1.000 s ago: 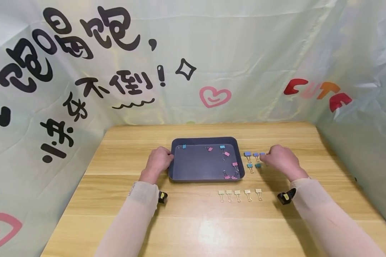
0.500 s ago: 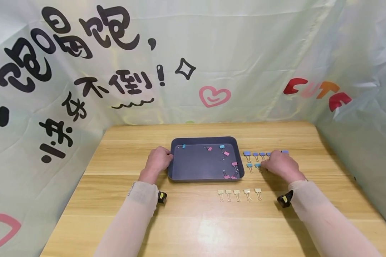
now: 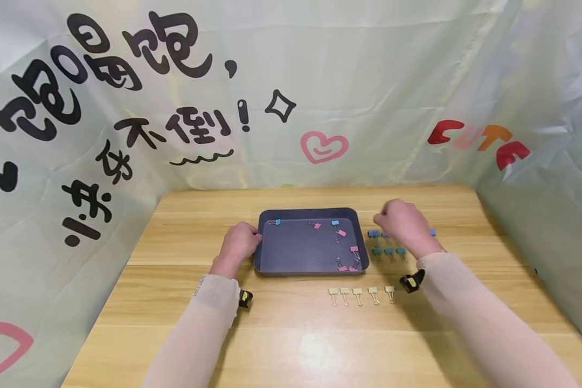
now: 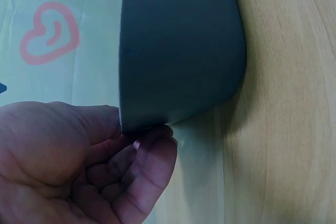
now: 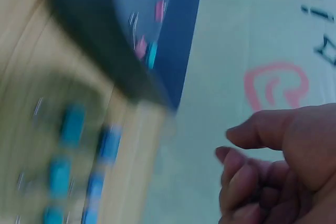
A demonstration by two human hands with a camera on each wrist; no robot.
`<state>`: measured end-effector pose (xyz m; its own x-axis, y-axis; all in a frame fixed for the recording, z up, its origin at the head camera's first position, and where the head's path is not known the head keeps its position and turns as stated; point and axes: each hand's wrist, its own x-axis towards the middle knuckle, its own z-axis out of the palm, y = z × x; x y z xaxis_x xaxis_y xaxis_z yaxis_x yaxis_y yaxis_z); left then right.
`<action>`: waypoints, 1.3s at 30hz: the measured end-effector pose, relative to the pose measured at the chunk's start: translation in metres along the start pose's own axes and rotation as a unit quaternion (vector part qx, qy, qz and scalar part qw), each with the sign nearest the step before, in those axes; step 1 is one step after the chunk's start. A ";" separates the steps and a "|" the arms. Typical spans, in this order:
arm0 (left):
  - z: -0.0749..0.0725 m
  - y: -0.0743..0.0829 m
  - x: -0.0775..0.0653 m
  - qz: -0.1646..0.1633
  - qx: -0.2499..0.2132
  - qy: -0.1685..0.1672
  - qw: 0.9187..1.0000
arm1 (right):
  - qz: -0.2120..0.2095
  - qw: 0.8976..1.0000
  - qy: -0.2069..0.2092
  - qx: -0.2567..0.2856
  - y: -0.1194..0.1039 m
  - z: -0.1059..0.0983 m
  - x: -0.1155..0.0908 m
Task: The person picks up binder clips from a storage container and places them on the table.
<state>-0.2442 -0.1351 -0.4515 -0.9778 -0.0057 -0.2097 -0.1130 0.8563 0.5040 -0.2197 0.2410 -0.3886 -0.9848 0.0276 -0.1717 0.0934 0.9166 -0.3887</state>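
My left hand (image 3: 240,240) pinches the left rim of the dark grey tray (image 3: 300,273), thumb on the inside edge and fingers beneath in the left wrist view. Several pink binder clips (image 3: 354,248) and two blue ones (image 3: 335,222) lie scattered in the tray. My right hand (image 3: 404,223) is raised beyond the tray's right edge, over the row of darker blue binder clips (image 3: 373,233), partly hiding it. In the right wrist view a small gap shows between thumb and index finger, with nothing held. Three teal binder clips (image 3: 389,251) lie in a row before the blue ones.
A row of several cream binder clips (image 3: 358,291) lies on the wooden table (image 3: 281,334) in front of the tray. A printed cloth (image 3: 378,97) hangs behind the table and along both sides.
My right hand has let go of a third teal binder clip at the end of that row, then risen and moved left and away toward the tray. My left hand stays on the rim.
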 end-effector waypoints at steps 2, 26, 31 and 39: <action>0.000 0.000 0.000 -0.002 -0.003 0.000 1.000 | -0.028 1.000 0.009 0.008 -0.017 0.009 0.009; 0.001 0.000 0.000 0.004 -0.001 0.003 1.000 | -0.037 0.994 0.017 -0.098 -0.064 0.089 0.062; 0.002 -0.001 0.000 0.002 0.000 0.004 1.000 | -0.040 0.993 0.026 -0.107 -0.064 0.093 0.062; 0.001 0.000 0.000 -0.007 -0.007 0.001 1.000 | -0.037 0.999 0.017 -0.028 -0.057 0.076 0.049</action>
<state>-0.2435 -0.1344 -0.4525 -0.9763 -0.0179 -0.2155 -0.1286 0.8493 0.5121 -0.2625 0.1599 -0.4433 -0.9931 -0.0278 -0.1140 0.0137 0.9374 -0.3480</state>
